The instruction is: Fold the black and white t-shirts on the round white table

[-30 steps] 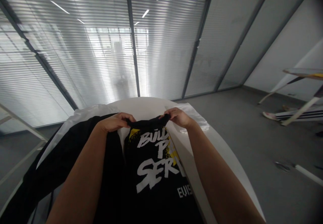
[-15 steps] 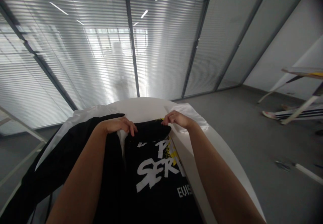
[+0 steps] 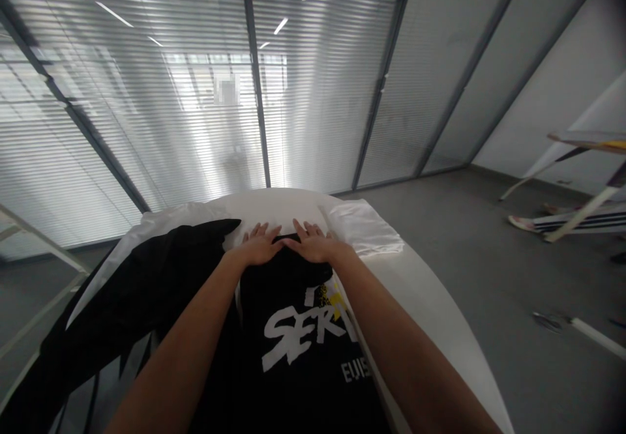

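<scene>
A black T-shirt (image 3: 303,382) with white lettering and a yellow print lies on the white table (image 3: 435,330), its far end folded over toward me. My left hand (image 3: 261,244) rests palm down on the left part of that folded end, fingers spread and pointing away. Beside it, my right hand (image 3: 313,242) lies flat on the right part, also with fingers spread. The two thumbs come close together at the middle. Part of the fold is hidden under both hands.
A folded white cloth (image 3: 364,227) lies at the table's far right. Black fabric (image 3: 147,284) and white fabric (image 3: 171,216) drape over the left edge. Beyond the table is a glass wall with blinds (image 3: 313,95). Another table (image 3: 587,139) and a person's foot (image 3: 521,223) are at the right.
Both hands have moved inward and gone from gripping the shirt's far edge to lying flat on it. The folded part now covers more of the lettering.
</scene>
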`<control>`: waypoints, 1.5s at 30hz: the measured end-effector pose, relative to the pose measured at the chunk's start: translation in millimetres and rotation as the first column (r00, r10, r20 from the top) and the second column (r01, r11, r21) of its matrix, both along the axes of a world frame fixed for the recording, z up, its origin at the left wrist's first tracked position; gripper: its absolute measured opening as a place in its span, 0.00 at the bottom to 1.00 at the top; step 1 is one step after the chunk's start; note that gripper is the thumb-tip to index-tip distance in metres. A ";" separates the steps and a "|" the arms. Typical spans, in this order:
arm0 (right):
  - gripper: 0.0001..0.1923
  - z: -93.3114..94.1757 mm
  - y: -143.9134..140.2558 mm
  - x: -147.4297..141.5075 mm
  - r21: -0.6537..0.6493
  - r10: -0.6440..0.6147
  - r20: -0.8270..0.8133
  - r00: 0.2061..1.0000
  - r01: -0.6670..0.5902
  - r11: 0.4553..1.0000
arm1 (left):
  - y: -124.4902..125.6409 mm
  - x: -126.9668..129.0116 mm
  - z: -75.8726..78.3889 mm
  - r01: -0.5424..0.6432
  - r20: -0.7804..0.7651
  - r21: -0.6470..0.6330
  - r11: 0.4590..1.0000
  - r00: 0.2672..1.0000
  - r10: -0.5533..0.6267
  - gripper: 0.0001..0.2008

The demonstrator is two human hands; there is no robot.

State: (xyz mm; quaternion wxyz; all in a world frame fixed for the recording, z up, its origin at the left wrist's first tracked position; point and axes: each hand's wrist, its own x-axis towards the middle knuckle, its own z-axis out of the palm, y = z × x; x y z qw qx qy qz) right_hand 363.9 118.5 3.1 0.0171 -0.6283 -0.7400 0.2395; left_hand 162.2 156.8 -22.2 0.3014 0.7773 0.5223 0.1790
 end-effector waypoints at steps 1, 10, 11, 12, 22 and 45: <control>0.51 -0.4 -3.1 -1.9 -0.031 0.036 0.051 0.998 -0.034 0.999 | -0.3 -1.6 -6.2 -0.003 -0.080 -0.043 0.999 0.997 -0.001 0.36; 0.76 21.8 -9.9 15.9 -0.122 0.145 0.180 0.973 -0.125 0.985 | 6.1 -13.8 0.9 0.133 -0.207 0.118 0.984 0.973 -0.107 0.26; 0.76 23.4 -9.2 18.9 -0.119 0.151 0.151 0.977 -0.134 0.984 | 6.3 -14.7 4.4 0.140 -0.189 0.134 0.981 0.975 -0.113 0.22; 0.75 24.4 -8.1 21.6 -0.115 0.155 0.122 0.980 -0.141 0.983 | 6.4 -15.9 7.6 0.139 -0.175 0.138 0.981 0.978 -0.114 0.19; 0.32 -10.2 17.6 18.0 0.258 0.124 -0.137 0.983 -0.085 0.962 | 11.0 -32.2 15.6 0.032 -0.100 0.000 0.999 0.994 -0.032 0.11; 0.16 -2.5 25.8 37.0 -0.103 -0.300 -0.324 0.897 0.282 0.954 | 1.7 -35.5 39.2 0.061 0.186 -0.131 0.989 0.982 -0.036 0.15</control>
